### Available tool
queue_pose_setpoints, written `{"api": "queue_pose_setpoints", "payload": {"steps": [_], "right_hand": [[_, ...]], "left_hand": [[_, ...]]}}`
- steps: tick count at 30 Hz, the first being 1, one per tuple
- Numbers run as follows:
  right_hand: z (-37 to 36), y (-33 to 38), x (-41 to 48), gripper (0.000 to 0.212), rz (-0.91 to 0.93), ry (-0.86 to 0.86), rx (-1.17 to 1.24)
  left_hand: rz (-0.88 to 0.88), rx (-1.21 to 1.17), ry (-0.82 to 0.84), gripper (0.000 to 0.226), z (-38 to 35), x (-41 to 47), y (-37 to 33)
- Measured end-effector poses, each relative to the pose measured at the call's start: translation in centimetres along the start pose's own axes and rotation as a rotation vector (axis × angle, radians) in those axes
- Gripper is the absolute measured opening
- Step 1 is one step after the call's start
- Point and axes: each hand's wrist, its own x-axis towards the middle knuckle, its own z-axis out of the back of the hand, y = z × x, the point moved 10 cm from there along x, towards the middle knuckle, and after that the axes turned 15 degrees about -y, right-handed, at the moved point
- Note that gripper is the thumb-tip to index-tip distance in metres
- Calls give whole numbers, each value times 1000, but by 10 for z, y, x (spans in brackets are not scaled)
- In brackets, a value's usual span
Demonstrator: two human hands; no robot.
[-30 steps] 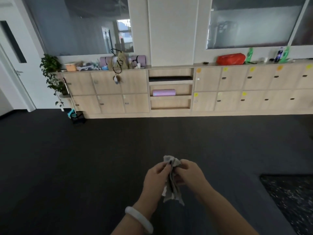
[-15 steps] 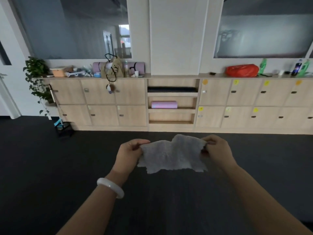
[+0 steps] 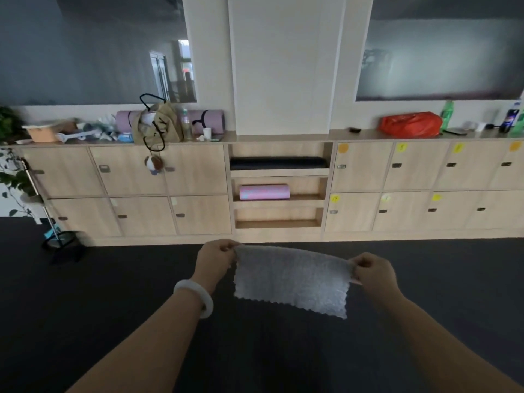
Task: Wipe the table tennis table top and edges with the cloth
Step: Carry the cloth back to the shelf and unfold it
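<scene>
A grey cloth with a zigzag hem hangs spread out flat in the air in front of me, above the dark floor. My left hand, with a white bangle on its wrist, pinches the cloth's upper left corner. My right hand pinches the upper right corner. The cloth is stretched between the two hands. No table tennis table shows in this view.
A long row of light wooden lockers runs along the far wall, with bags, bottles and rolled mats on top. A potted plant and a black stand are at the far left. Dark carpet covers the floor.
The cloth was bunched up between both hands a second ago. My hands have moved apart and up, pulling it open into a flat sheet. The view has tilted upward.
</scene>
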Motion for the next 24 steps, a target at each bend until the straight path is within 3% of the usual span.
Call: {"api": "queue_pose_setpoints", "payload": {"steps": [4,10,16,18,21,24], "right_hand": [[-60,14,93,20,-84,55,159],[-145,50,216,16,-53,206,208],[-251,68,314,10,-259,296,392],[-288,75,347,8,-159,305,302],[-339,93,392,16,34,301,89],[-389,115,439,20,88,253,5]], "left_hand": [[182,-170,-25,17,-50,93,-2],[328,-246,-103,13,-102,207,-2],[576,-337,-194,17,-143,320,19],[657,-375,-210,13,-157,366,31],[558,-252,-144,9,-175,446,37],[373,-91,-39,19,-194,527,35]]}}
